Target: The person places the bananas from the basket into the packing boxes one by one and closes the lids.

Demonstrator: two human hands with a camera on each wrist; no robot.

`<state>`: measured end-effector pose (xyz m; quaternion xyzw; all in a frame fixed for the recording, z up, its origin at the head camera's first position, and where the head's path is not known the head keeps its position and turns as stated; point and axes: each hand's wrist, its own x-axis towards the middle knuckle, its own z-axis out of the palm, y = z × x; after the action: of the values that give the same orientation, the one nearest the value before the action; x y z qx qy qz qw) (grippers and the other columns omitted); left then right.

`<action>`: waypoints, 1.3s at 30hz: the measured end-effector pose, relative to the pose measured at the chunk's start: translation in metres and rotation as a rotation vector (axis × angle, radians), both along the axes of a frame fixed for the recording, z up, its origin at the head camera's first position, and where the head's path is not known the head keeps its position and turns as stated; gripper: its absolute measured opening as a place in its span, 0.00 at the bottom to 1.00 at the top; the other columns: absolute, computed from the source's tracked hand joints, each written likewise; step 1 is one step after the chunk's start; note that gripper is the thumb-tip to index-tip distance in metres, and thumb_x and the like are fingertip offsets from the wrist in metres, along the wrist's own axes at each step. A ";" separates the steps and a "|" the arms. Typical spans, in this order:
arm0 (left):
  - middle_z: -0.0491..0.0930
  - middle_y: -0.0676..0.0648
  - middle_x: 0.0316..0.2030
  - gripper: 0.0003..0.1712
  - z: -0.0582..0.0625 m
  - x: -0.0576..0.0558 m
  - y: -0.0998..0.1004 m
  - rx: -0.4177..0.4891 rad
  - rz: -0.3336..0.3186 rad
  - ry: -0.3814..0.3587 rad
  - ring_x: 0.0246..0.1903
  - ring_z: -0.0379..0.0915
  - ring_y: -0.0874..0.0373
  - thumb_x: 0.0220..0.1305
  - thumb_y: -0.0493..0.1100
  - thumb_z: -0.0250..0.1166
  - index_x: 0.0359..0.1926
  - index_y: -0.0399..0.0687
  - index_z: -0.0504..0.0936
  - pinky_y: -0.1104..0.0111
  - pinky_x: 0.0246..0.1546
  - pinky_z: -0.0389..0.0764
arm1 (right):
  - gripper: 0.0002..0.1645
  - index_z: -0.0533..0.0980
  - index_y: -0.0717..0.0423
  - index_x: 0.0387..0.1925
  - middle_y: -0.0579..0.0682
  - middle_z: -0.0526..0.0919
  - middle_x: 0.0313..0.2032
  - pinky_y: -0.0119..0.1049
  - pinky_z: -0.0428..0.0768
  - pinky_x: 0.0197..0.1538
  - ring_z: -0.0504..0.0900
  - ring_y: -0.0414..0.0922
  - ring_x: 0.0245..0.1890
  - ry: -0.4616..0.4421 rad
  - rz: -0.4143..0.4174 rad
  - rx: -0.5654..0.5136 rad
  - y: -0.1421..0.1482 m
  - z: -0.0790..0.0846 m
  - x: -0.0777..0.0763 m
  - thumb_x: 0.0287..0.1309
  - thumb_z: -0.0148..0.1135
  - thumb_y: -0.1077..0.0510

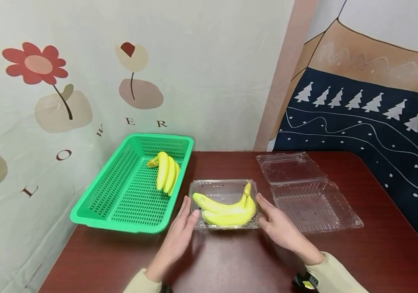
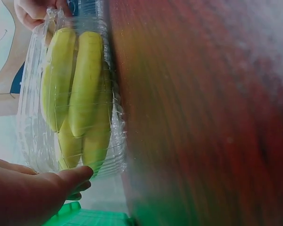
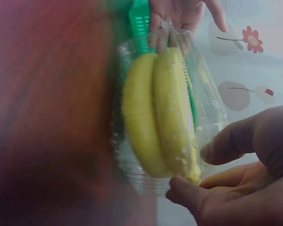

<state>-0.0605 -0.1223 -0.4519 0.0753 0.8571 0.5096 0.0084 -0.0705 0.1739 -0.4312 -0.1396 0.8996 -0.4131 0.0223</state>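
A clear plastic clamshell box [image 1: 219, 185] with a bunch of yellow bananas [image 1: 227, 211] inside is held between both hands, in the middle of the head view. Its lid lies over the fruit; whether the edges are snapped cannot be told. The left hand [image 1: 182, 232] holds the left end, its thumb at the near corner and its fingers along the side. At the opposite end the right hand [image 1: 277, 226] grips the box with thumb and fingertips. Both wrist views show the bananas [image 2: 87, 84] through the clear wall, with a thumb and fingers [image 3: 188, 193] against the plastic.
A green plastic basket [image 1: 121, 221] stands at the left, another bunch of bananas [image 1: 167, 173] lying in its right side. To the right, a second clear clamshell box [image 1: 309, 205] lies unfolded on the dark red table [image 1: 227, 264]. Printed cloth walls [image 1: 212, 81] rise behind the table.
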 end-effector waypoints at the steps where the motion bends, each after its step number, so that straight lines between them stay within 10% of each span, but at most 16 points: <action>1: 0.42 0.41 0.82 0.42 -0.001 0.000 0.000 0.006 0.001 -0.003 0.80 0.38 0.45 0.82 0.59 0.45 0.81 0.34 0.48 0.49 0.78 0.44 | 0.37 0.59 0.75 0.74 0.68 0.58 0.76 0.44 0.72 0.66 0.67 0.56 0.71 -0.012 -0.004 -0.035 0.000 -0.002 0.001 0.64 0.54 0.71; 12: 0.54 0.37 0.79 0.34 -0.004 0.010 -0.007 -0.005 0.010 0.058 0.77 0.50 0.42 0.81 0.44 0.53 0.78 0.33 0.57 0.50 0.74 0.53 | 0.39 0.55 0.72 0.77 0.67 0.63 0.74 0.39 0.78 0.61 0.75 0.59 0.66 -0.173 -0.094 -0.287 -0.001 -0.017 0.017 0.70 0.56 0.65; 23: 0.54 0.39 0.79 0.36 -0.003 0.006 -0.009 0.066 -0.017 0.026 0.76 0.54 0.43 0.72 0.30 0.56 0.78 0.36 0.59 0.55 0.71 0.61 | 0.35 0.66 0.72 0.71 0.67 0.79 0.60 0.31 0.82 0.50 0.85 0.54 0.55 -0.191 -0.146 -0.296 0.003 -0.019 0.012 0.64 0.62 0.66; 29: 0.58 0.35 0.77 0.40 -0.004 0.003 -0.009 0.114 -0.011 -0.024 0.42 0.81 0.43 0.68 0.27 0.58 0.79 0.41 0.59 0.68 0.36 0.85 | 0.33 0.70 0.69 0.68 0.56 0.84 0.43 0.31 0.82 0.44 0.85 0.44 0.40 -0.186 -0.147 -0.268 0.008 -0.021 0.009 0.61 0.63 0.66; 39: 0.77 0.41 0.30 0.42 -0.006 -0.003 -0.011 0.142 -0.002 -0.139 0.20 0.74 0.55 0.71 0.30 0.56 0.81 0.60 0.59 0.66 0.20 0.80 | 0.40 0.50 0.76 0.74 0.62 0.86 0.31 0.40 0.89 0.38 0.88 0.52 0.31 -0.326 -0.028 -0.489 0.010 -0.024 0.006 0.64 0.52 0.71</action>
<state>-0.0634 -0.1334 -0.4574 0.0411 0.8161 0.5730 0.0629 -0.0647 0.1839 -0.4555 -0.0601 0.7596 -0.6351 0.1267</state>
